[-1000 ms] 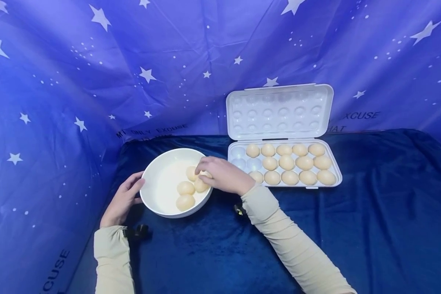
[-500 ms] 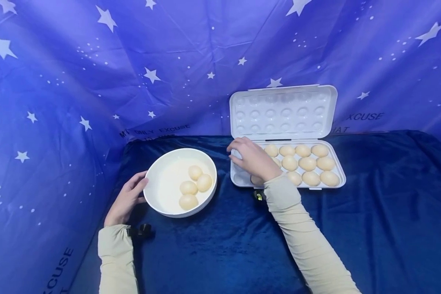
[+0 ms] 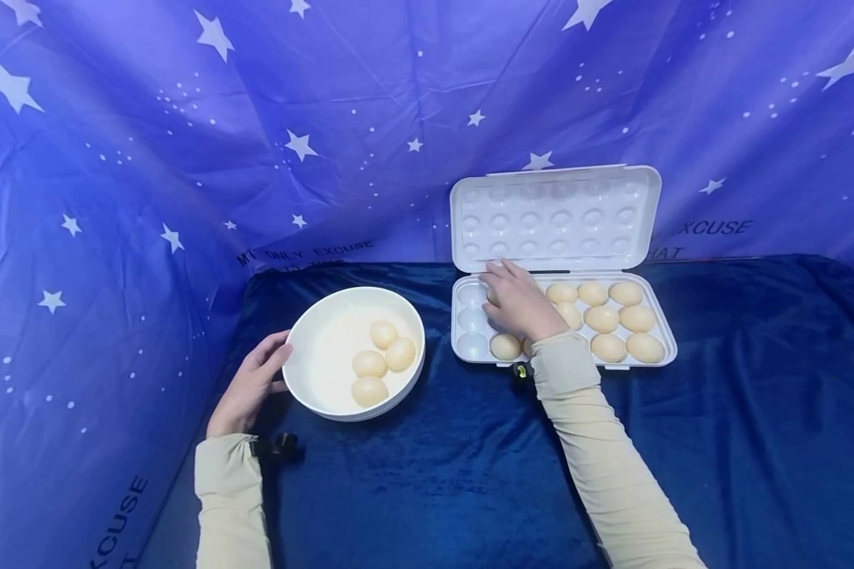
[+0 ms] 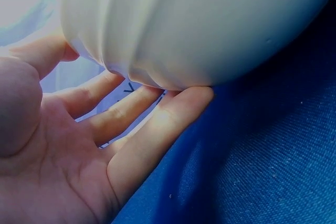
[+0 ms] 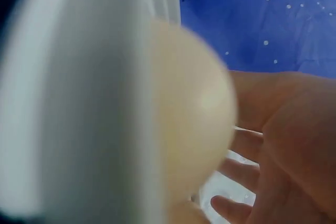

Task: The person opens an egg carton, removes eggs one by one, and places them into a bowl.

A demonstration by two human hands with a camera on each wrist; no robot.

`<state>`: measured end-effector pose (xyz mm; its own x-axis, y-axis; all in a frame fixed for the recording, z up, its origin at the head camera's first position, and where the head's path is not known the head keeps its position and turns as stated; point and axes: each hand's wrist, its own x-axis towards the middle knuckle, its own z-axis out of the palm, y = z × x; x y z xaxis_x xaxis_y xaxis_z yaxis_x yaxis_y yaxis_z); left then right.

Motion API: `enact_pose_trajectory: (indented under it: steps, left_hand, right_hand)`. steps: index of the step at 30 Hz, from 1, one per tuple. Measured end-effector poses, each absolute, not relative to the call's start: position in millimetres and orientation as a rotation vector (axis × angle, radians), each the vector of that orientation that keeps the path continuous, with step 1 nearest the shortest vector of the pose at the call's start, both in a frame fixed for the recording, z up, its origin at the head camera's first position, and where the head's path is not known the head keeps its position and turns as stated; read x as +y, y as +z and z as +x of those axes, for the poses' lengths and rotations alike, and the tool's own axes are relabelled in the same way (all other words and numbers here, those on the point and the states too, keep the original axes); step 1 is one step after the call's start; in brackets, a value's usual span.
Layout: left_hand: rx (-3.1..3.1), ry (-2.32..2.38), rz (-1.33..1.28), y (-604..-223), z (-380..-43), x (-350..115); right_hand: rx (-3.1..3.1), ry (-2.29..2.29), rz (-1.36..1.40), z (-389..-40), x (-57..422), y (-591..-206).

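Note:
My left hand (image 3: pixel 247 386) grips the left side of a white bowl (image 3: pixel 320 348), thumb over the rim. In the left wrist view its fingers press the underside of the bowl (image 4: pixel 210 30). Several eggs (image 3: pixel 370 391) lie in the bowl's right half. My right hand (image 3: pixel 525 307) reaches over the white egg carton (image 3: pixel 471 345), thumb and fingers around an egg (image 3: pixel 493 298) in the back row, mostly hidden by the hand. In the right wrist view a nearer egg (image 5: pixel 194 114) covers the fingertips of the right hand (image 5: pixel 296 135).
The carton's lid (image 3: pixel 558 217) stands raised behind it. Eggs (image 3: pixel 639 318) fill its right-hand cups, while the left column is bare. Dark blue cloth (image 3: pixel 427 482) covers the table, and a starry blue curtain (image 3: pixel 370 103) hangs behind and to the left.
My right hand has moved from the bowl's right side to the carton's left end, then slightly right over the second column. The left hand stays on the bowl. The head view has shifted slightly.

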<state>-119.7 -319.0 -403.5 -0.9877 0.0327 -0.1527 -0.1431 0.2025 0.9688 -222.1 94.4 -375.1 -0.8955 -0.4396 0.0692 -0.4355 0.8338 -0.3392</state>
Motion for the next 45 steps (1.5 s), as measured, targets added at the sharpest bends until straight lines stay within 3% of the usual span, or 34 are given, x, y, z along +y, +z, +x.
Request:
enact_pose_trajectory:
  steps: [36,45]
  left_hand:
    - [2.306,1.899,-0.143,-401.2,-120.7,-318.4]
    - [2.303,1.913,-0.129,-402.5,-120.3,-318.9]
  right_hand:
    - [3.109,-0.674,-0.635,-230.2,104.5,-388.8]
    - [3.09,-0.881,-0.615,-227.1,105.0,-384.9]
